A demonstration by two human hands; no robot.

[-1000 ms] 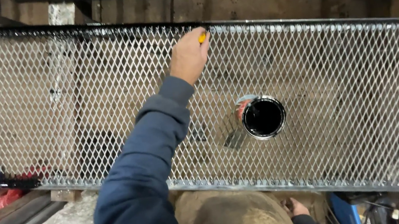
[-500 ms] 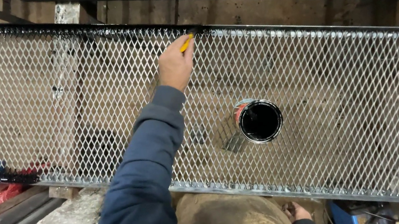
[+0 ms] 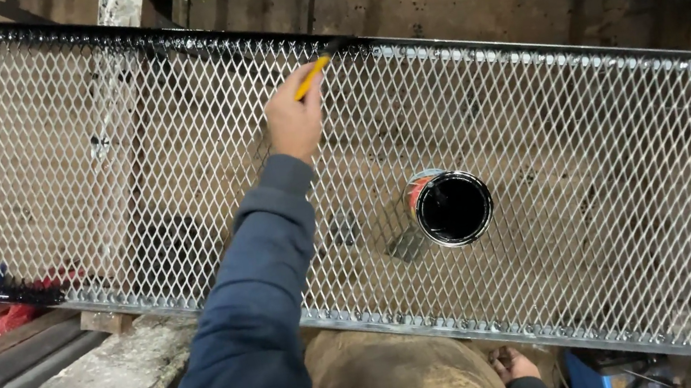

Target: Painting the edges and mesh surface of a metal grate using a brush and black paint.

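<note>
Yellow-handled brush (image 3: 312,75), 1, gripped by left hand (image 3: 293,121) at mesh panel (image 3: 594,188); 1 paint can (image 3: 452,207); right hand (image 3: 513,366) state unclear.

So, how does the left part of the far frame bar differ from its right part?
The left part of the bar looks glossy black, while the right part of the bar looks bare, grey metal. The brush held by the left hand touches the bar where the two parts meet. Both parts border the same mesh panel.

Expanded-metal mesh panel (image 3: 585,189) glossy silver; far frame edge (image 3: 165,40) wet black.
</note>
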